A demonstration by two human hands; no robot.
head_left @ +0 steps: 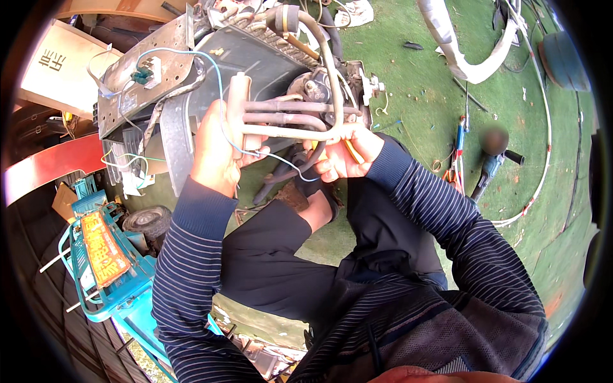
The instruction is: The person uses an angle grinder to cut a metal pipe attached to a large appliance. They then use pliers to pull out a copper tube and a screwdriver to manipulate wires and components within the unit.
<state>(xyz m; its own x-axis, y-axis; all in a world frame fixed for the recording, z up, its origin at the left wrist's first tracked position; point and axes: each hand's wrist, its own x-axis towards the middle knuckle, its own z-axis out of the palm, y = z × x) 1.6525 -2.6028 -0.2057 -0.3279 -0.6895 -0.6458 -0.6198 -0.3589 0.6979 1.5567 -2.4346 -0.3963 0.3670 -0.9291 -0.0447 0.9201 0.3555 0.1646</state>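
My left hand point(214, 156) is wrapped round a copper valve body point(239, 96), a short upright cylinder with several bent copper pipes point(284, 119) running off to the right. A thin blue wire point(220, 89) loops down across that hand. My right hand point(350, 153) is closed beside the pipe bend, with a slim yellow-orange handle point(353, 152) showing in its palm; what tool it belongs to is hidden. Behind the pipes sits a dark round compressor point(313, 86). The grey metal casing point(252, 64) of an outdoor air-conditioner unit lies just beyond my hands.
A perforated metal panel point(143, 80) with wiring leans at left. Green matting point(408, 83) covers the ground. At right lie an angle grinder point(491, 159), red-and-blue pliers point(459, 143) and a long white hose point(548, 121). A teal plastic chair point(96, 313) stands at left.
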